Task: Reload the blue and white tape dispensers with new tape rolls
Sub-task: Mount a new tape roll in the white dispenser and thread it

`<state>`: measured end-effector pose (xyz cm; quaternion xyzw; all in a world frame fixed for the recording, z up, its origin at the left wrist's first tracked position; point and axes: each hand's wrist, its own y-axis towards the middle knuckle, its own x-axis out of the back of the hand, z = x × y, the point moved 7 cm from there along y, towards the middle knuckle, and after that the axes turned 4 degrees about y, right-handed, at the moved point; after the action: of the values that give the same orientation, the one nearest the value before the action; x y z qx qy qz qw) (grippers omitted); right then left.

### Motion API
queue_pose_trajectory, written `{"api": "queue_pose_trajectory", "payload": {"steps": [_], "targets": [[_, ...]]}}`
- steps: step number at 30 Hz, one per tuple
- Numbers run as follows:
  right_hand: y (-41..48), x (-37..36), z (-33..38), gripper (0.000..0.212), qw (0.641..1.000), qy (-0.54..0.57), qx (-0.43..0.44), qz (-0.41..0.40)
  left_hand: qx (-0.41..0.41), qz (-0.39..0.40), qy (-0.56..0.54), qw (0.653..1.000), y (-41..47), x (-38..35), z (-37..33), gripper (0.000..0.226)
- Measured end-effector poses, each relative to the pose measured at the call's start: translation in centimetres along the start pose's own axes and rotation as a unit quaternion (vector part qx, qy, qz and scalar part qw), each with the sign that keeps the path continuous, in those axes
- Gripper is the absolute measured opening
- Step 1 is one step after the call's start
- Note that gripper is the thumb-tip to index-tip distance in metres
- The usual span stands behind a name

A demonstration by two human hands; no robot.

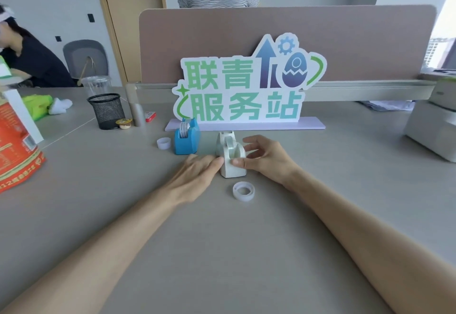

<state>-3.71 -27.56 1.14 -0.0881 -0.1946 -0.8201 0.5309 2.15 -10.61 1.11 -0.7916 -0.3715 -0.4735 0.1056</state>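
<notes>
The white tape dispenser stands on the grey desk in the middle, with a roll seated in it. My left hand lies flat against its left side, fingertips touching the base. My right hand grips its right side, thumb on the near end. A clear tape roll lies flat on the desk just in front of the dispenser. The blue tape dispenser stands behind and to the left, a roll inside it. A small white core ring sits left of the blue one.
A green and blue sign stands behind the dispensers before a desk divider. A black mesh pen cup and a clear plastic cup are at the left, an orange bag at the far left edge, a white printer at the right. Two people sit beyond.
</notes>
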Motion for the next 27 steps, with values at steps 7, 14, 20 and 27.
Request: {"api": "queue_pose_trajectory", "payload": {"steps": [7, 14, 20, 27], "targets": [[3.9, -0.3, -0.2, 0.061, 0.996, -0.073, 0.007, -0.043, 0.008, -0.042, 0.019, 0.999, 4.7, -0.5, 0.7, 0.028], [4.5, -0.3, -0.9, 0.062, 0.996, -0.075, -0.011, -0.048, 0.059, -0.096, 0.021, 0.993, 5.6, -0.2, 1.6, 0.029], [-4.3, 0.4, 1.1, 0.060, 0.994, -0.110, 0.016, 0.011, 0.058, -0.059, 0.009, 0.997, 3.1, -0.3, 1.8, 0.029], [-8.2, -0.7, 2.8, 0.068, 0.944, -0.311, 0.102, 0.041, 0.060, -0.033, 0.060, 0.996, 0.0, -0.5, 1.8, 0.031]]}}
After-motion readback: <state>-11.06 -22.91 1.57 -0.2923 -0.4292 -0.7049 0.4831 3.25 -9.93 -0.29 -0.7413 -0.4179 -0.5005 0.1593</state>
